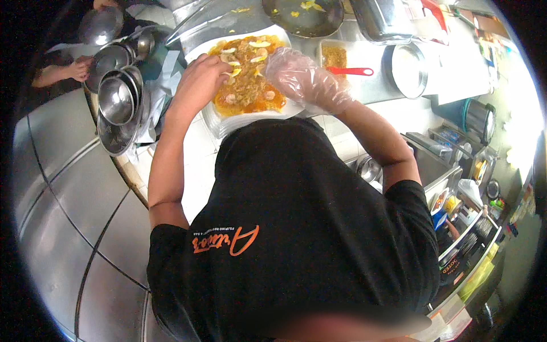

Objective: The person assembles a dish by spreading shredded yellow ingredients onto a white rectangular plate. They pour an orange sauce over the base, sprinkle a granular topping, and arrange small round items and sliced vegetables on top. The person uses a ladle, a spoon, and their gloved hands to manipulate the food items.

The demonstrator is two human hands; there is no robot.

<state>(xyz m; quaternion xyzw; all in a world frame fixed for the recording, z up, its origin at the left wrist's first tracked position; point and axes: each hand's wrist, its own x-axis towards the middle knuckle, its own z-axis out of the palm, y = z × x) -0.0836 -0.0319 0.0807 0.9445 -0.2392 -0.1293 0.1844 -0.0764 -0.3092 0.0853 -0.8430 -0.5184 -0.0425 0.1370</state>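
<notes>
A white tray (293,109) holds flat orange-sauced noodles (244,91) topped with egg slices (260,44), shrimp (229,98) and brown crumbs. My bare left hand (200,78) reaches over the tray's left side. Its fingers are bent together, with the tips at an egg slice near the middle; whether they grip it is hard to tell. Over the right side of the noodles is my right hand (302,78), in a clear plastic glove. Its fingers look bunched, close to another egg slice, and the crinkled glove hides what they hold, if anything.
Right of the tray are a crumb container (333,55), a red-handled utensil (350,71) and a round metal pan (406,69). A dark pan (302,17) stands behind. At left, stacked metal bowls (117,100) stand near another person's hand (80,68).
</notes>
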